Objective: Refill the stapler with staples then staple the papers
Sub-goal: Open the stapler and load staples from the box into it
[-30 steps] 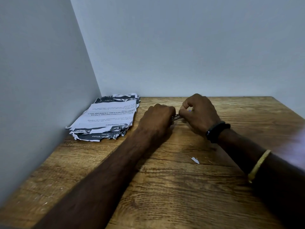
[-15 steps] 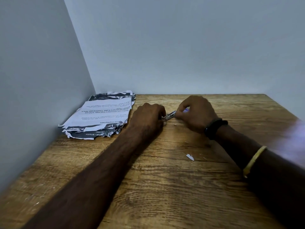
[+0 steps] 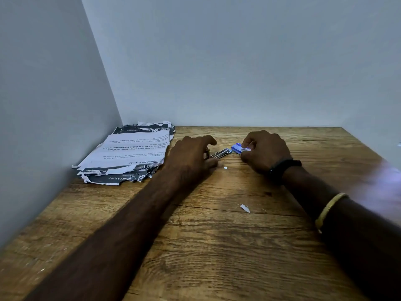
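**Stapler held between two hands at the back of the table**

Torn papers [image 3: 128, 153] are stacked in the left corner of the wooden table [image 3: 217, 257]. Just right of them, the left hand [image 3: 191, 157] curls its fingers round one end of the metal stapler [image 3: 219, 153]. At the stapler's other end, the right hand [image 3: 265, 152] pinches a small blue box [image 3: 237, 148], its contents hidden. A paper scrap [image 3: 245, 208] lies nearer.

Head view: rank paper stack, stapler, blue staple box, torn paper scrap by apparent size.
1. paper stack, by far.
2. stapler and blue staple box: cannot rank; left hand hides part of the stapler, right hand part of the box.
3. paper scrap, though nearest the camera.
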